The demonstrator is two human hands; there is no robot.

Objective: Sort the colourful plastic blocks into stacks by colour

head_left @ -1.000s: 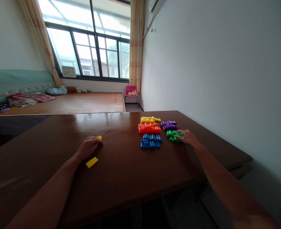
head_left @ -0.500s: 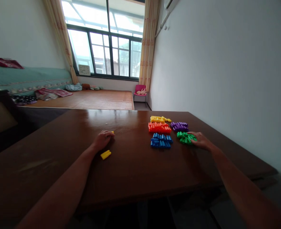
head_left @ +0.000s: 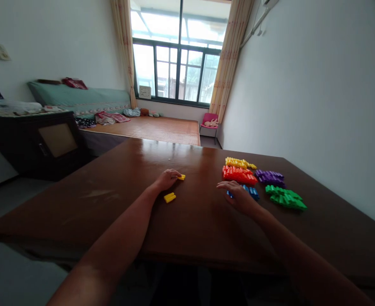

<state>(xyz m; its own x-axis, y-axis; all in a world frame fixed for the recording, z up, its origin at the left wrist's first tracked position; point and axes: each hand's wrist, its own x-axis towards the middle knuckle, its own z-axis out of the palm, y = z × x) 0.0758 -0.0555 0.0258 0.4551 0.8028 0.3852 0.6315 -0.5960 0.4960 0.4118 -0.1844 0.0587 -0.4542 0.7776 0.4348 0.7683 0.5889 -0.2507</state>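
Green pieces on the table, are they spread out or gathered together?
Gathered. The green pieces lie packed together in one cluster on the table, near the purple pieces, with none seen lying apart.

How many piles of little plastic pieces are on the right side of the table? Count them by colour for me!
Yellow pile: 1
Red pile: 1
Blue pile: 1, partly hidden by the right hand
Purple pile: 1
Green pile: 1
Total: 5 piles

The pieces inside each pile are too bunched up to count.
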